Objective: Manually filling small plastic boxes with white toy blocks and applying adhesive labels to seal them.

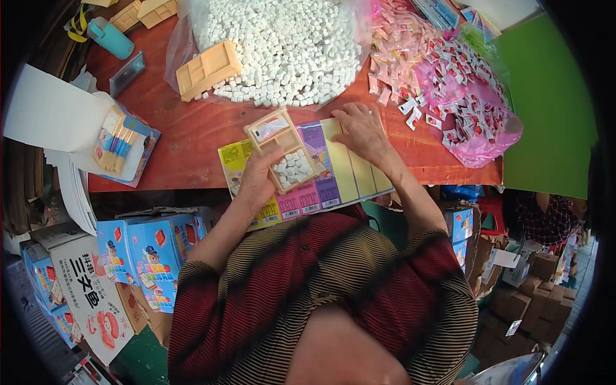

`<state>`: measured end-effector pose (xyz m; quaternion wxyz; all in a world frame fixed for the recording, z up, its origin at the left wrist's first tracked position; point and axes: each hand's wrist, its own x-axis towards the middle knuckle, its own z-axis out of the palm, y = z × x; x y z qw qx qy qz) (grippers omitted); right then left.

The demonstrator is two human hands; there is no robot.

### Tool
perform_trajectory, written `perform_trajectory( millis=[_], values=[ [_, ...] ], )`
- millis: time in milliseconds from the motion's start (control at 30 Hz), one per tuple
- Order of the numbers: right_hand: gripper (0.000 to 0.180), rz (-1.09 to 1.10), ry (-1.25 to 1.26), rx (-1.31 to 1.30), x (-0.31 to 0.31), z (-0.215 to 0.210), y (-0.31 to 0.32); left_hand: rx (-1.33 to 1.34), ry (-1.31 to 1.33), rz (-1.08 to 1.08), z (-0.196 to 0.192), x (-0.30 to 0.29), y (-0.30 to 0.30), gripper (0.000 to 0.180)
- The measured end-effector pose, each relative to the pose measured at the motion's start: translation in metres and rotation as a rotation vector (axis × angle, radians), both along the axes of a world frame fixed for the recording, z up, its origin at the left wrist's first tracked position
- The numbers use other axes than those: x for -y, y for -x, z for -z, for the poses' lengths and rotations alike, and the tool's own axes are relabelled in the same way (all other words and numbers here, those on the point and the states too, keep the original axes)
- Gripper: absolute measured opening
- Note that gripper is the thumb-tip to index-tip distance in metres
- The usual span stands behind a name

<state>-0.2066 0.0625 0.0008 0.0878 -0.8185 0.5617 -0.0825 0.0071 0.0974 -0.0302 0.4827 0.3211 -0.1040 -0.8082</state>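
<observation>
My left hand (255, 183) grips a beige compartment tray (287, 149) at its left side, tilted over printed sheets. A small white sachet (269, 128) lies in the tray's upper compartment, and white marshmallow-like pieces (295, 168) fill the lower one. Under the tray, colourful printed sheets (324, 202) in yellow, pink and purple lie along the table's near edge. Over their pale yellow right part is my right hand (362, 133), its fingers apart and slightly bent, with nothing seen in them. Whether its fingertips touch the sheets I cannot tell.
A large clear bag of white pieces (282, 51) spreads at the far middle, another beige tray (208, 69) on its left edge. Pink packets (398, 45) and a pink bag of sachets (475, 144) lie right. An open box (144, 163) and a turquoise bottle (110, 38) stand left.
</observation>
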Motion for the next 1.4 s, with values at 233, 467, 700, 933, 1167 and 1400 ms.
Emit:
perform_trajectory(
  millis=[233, 467, 700, 933, 1167, 1400],
  values=[
    [0.033, -0.075, 0.147, 0.169, -0.006, 0.018, -0.016, 0.03, 0.052, -0.01, -0.002, -0.005, 0.002, 0.036],
    [0.024, -0.067, 0.219, 0.287, -0.008, 0.02, -0.016, -0.027, 0.017, -0.025, -0.003, -0.009, 0.002, 0.033],
    [0.017, -0.112, 0.202, 0.422, 0.004, 0.014, -0.012, -0.038, 0.043, -0.008, -0.023, 0.006, -0.004, 0.037],
    [0.01, -0.207, 0.23, 0.492, 0.052, 0.014, -0.014, 0.039, 0.253, 0.008, -0.023, 0.065, -0.005, 0.039],
    [0.013, -0.21, 0.354, 0.342, 0.036, 0.033, -0.012, -0.008, 0.125, -0.055, 0.0, 0.069, -0.008, 0.039],
    [0.025, -0.092, 0.367, 0.251, 0.009, 0.03, -0.02, 0.029, 0.095, -0.149, -0.001, 0.066, -0.005, 0.039]
  ],
)
